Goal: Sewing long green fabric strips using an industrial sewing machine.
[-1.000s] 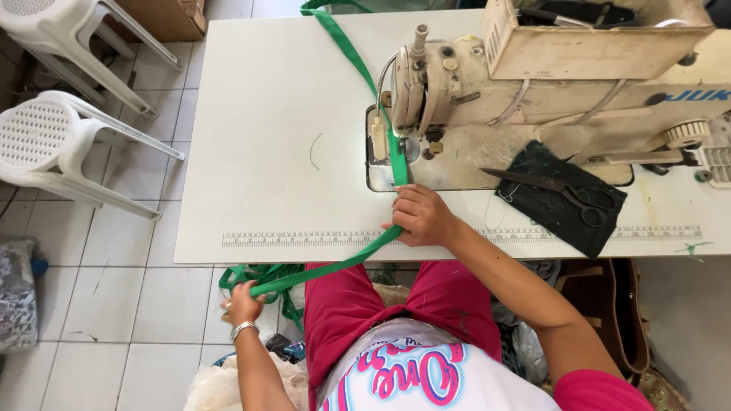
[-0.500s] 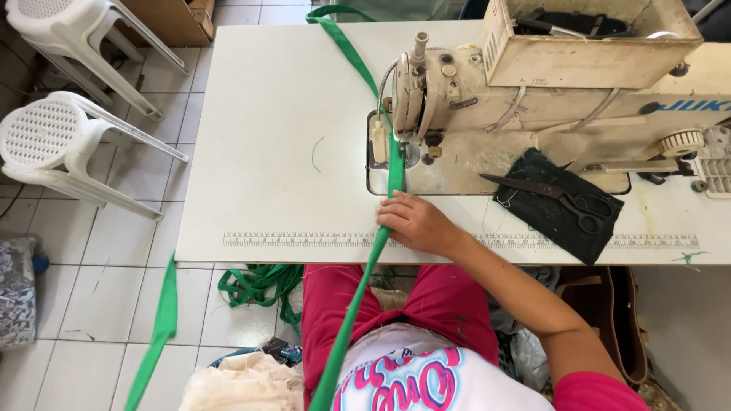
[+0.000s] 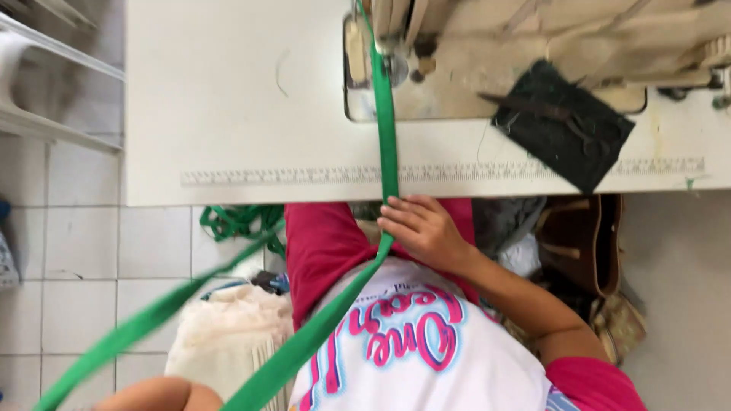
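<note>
Since half a second ago, the right hand [image 3: 422, 228] has slid back off the white table [image 3: 228, 99] edge, fingers pinching the green strap [image 3: 387, 129]. Beyond it, strap runs under the sewing machine [image 3: 533, 46]; much loose strap remains behind. Left hand is out of view.

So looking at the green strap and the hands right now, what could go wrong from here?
The green strap runs taut from the sewing machine through the right hand; a sideways pull might skew it at the needle. The loose strap pile on the floor could tangle. Scissors on the black cloth near the table edge could get knocked off.
</note>
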